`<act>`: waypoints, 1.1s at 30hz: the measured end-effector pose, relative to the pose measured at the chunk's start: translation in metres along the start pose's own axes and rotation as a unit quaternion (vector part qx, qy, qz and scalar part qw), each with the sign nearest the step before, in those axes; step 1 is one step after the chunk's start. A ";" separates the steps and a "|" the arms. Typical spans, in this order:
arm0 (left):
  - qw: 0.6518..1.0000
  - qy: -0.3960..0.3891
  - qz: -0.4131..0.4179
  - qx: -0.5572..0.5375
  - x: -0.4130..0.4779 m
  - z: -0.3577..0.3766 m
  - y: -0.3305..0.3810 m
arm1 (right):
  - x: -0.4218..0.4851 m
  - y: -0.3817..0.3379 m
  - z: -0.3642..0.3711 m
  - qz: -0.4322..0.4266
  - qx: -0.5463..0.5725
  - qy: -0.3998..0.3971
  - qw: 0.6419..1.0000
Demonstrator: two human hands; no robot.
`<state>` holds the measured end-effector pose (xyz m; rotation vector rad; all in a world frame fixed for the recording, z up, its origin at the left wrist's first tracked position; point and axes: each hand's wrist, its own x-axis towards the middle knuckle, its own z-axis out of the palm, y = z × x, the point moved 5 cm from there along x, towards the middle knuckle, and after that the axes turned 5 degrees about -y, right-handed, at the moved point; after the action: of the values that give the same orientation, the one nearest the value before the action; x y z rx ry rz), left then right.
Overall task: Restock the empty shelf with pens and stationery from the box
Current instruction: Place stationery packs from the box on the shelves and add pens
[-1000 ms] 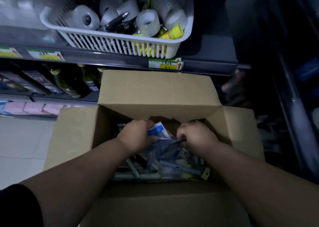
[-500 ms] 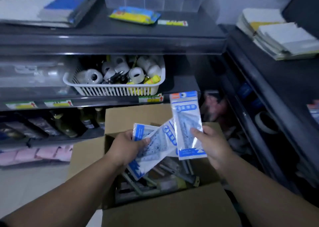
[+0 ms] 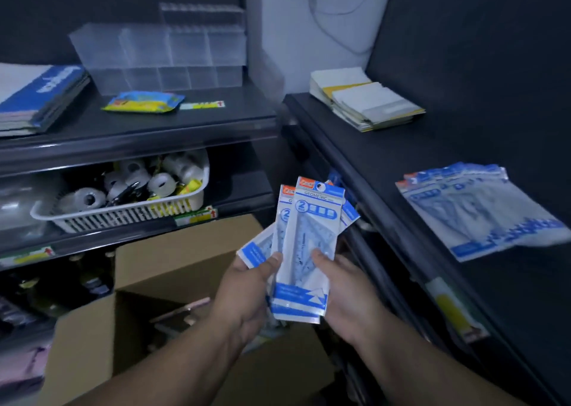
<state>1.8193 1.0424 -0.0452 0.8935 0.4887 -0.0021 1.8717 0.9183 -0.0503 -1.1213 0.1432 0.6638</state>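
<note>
So, mid-carry I'd say; a fan of blue-and-white plastic packets of geometric set squares (image 3: 304,251) is held up above the open brown cardboard box (image 3: 173,260), not yet on the black right-hand shelf (image 3: 401,164) where a pile of matching packets (image 3: 482,211) lies; next move probably needs a swing right, laying them beside that pile; left hand (image 3: 247,285) and right hand (image 3: 343,291) both pinch the packets' lower ends, thumbs pressed on the front.

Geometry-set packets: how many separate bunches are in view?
2: one fanned bunch in left hand and right hand; one pile on the right shelf. The box may hide more.
</note>
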 end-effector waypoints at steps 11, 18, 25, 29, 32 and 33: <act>0.944 -0.225 -0.090 0.224 -0.019 0.139 -0.043 | -0.089 -0.086 -0.135 -0.105 -0.138 0.090 0.981; 0.948 -0.247 -0.058 0.193 -0.043 0.203 -0.096 | -0.138 -0.112 -0.209 -0.158 -0.008 0.254 0.954; 0.932 -0.272 -0.017 0.241 -0.060 0.248 -0.116 | -0.163 -0.119 -0.216 -0.169 0.045 0.225 0.958; 0.934 -0.259 -0.017 0.244 -0.059 0.252 -0.115 | -0.175 -0.127 -0.214 -0.159 0.029 0.164 0.973; 0.941 -0.253 -0.018 0.226 -0.055 0.254 -0.109 | -0.180 -0.128 -0.214 -0.150 0.006 0.140 0.979; 0.944 -0.253 -0.017 0.213 -0.054 0.256 -0.107 | -0.180 -0.127 -0.213 -0.141 -0.001 0.130 0.982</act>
<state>1.8539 0.7729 0.0312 1.2586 0.0156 -0.3745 1.8444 0.6245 0.0311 -1.1997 0.2019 0.2644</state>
